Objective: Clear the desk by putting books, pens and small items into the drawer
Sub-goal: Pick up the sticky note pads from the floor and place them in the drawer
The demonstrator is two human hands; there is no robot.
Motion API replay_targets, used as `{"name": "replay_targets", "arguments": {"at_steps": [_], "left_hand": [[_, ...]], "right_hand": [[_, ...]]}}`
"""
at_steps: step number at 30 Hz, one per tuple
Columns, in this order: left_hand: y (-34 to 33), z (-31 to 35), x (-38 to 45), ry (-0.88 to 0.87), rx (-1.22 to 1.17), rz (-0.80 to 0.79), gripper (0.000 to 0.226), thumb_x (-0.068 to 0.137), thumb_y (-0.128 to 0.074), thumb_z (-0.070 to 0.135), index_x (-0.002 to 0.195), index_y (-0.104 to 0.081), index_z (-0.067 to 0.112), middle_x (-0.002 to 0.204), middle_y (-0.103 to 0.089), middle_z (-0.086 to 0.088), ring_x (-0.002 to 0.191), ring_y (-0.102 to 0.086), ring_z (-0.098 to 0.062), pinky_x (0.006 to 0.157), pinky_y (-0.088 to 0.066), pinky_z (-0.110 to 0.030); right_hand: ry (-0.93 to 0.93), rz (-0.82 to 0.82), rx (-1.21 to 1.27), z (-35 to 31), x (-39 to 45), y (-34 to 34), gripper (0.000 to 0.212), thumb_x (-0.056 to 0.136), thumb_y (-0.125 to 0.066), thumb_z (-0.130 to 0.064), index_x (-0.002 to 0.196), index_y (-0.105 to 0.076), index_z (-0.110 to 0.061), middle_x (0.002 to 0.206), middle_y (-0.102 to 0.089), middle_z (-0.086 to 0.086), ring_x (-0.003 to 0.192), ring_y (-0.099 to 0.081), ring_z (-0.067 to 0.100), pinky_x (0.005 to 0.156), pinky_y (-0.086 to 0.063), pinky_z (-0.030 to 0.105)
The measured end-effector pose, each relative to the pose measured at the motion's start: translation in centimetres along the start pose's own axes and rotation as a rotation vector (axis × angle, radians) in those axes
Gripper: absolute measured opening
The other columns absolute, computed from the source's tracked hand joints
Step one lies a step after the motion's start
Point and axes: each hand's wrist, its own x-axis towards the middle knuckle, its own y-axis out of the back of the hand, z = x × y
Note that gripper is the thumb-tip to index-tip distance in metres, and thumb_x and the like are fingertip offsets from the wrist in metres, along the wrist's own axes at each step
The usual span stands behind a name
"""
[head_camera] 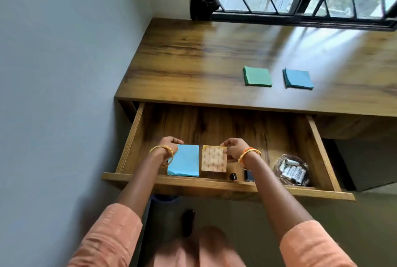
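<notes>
Wooden drawer open | both hands (bangled) holding pads inside

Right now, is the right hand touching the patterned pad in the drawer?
Touching. The head view shows the right hand pinching the far right corner of the patterned pad, fingers curled over its edge.

Both hands reach into the open drawer. The left hand grips the far left corner of a light blue pad; the right hand pinches the right edge of a patterned tan pad just beside it. A green pad and a blue pad lie on the bench, near each other but apart.
</notes>
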Motion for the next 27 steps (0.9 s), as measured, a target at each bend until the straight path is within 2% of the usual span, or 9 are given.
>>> {"name": "replay_targets", "arguments": {"at_steps": [2,5,8,11,14,17,24,27], "left_hand": [[-0.7,-0.5,0.0,-0.012,0.013,0.016,0.021,0.095,-0.043,-0.003,0.108,-0.058,0.006,0.112,-0.059,-0.014,0.088,-0.062,-0.022,0.063,-0.054,-0.026],[-1.3,-0.9,0.3,-0.028,0.01,0.07,0.023,0.094,-0.045,-0.005,0.11,-0.057,0.004,0.118,-0.058,-0.016,0.104,-0.062,-0.029,0.074,-0.053,-0.03],[-1.7,-1.4,0.6,-0.025,0.053,0.082,0.025,0.088,-0.054,-0.008,0.107,-0.056,0.009,0.121,-0.057,-0.017,0.108,-0.06,-0.03,0.081,-0.053,-0.032],[-2.4,-2.0,0.8,-0.048,0.238,0.114,0.04,0.08,-0.068,-0.001,0.116,-0.056,0.01,0.125,-0.056,-0.013,0.114,-0.055,-0.029,0.091,-0.05,-0.034],[-3.2,-2.4,0.8,-0.089,0.44,0.193,0.058,0.076,-0.076,0.011,0.129,-0.052,0.012,0.134,-0.047,-0.013,0.123,-0.045,-0.031,0.097,-0.045,-0.036],[-4.1,-2.0,0.5,-0.092,0.474,0.179,0.065,0.076,-0.077,0.014,0.134,-0.047,0.011,0.14,-0.035,-0.014,0.126,-0.04,-0.034,0.1,-0.043,-0.037],[-5.4,-1.5,0.4,-0.155,0.585,0.166,0.066,0.078,-0.074,0.012,0.137,-0.043,0.012,0.148,-0.026,-0.014,0.133,-0.034,-0.035,0.104,-0.04,-0.038],[-5.6,-1.6,0.7,-0.17,0.662,0.17,0.065,0.078,-0.074,0.015,0.136,-0.045,0.013,0.148,-0.027,-0.015,0.132,-0.035,-0.035,0.102,-0.041,-0.04]], "right_hand": [[-0.008,0.011,-0.082,0.5,0.1,-0.5,0.015,0.094,-0.048,0.0,0.095,-0.058,-0.012,0.102,-0.065,0.012,0.095,-0.066,0.024,0.076,-0.059,0.037],[0.031,0.065,-0.285,1.1,0.0,-1.1,0.021,0.09,-0.054,-0.001,0.105,-0.061,-0.013,0.105,-0.061,0.008,0.096,-0.06,0.023,0.079,-0.054,0.031],[0.053,0.1,-0.385,1.5,-0.1,-1.4,0.027,0.089,-0.055,0.0,0.112,-0.061,-0.012,0.113,-0.062,0.01,0.099,-0.058,0.025,0.081,-0.05,0.031],[0.05,0.139,-0.448,1.8,-0.4,-1.3,0.029,0.089,-0.053,0.003,0.114,-0.063,-0.009,0.115,-0.062,0.012,0.108,-0.057,0.028,0.087,-0.05,0.032],[0.037,0.175,-0.482,2.4,-0.5,-1.0,0.029,0.089,-0.054,0.002,0.114,-0.063,-0.008,0.116,-0.063,0.014,0.108,-0.058,0.029,0.089,-0.05,0.033],[0.024,0.199,-0.479,2.8,-0.6,-0.7,0.03,0.089,-0.056,-0.001,0.116,-0.064,-0.008,0.117,-0.064,0.014,0.108,-0.059,0.029,0.091,-0.05,0.034],[0.001,0.204,-0.474,3.2,-0.3,-0.7,0.035,0.085,-0.067,-0.01,0.119,-0.062,-0.008,0.12,-0.062,0.013,0.111,-0.058,0.028,0.095,-0.05,0.036],[0.001,0.217,-0.502,3.3,0.0,-0.9,0.037,0.084,-0.068,-0.008,0.12,-0.061,-0.009,0.121,-0.06,0.013,0.11,-0.058,0.028,0.094,-0.051,0.035]]}}
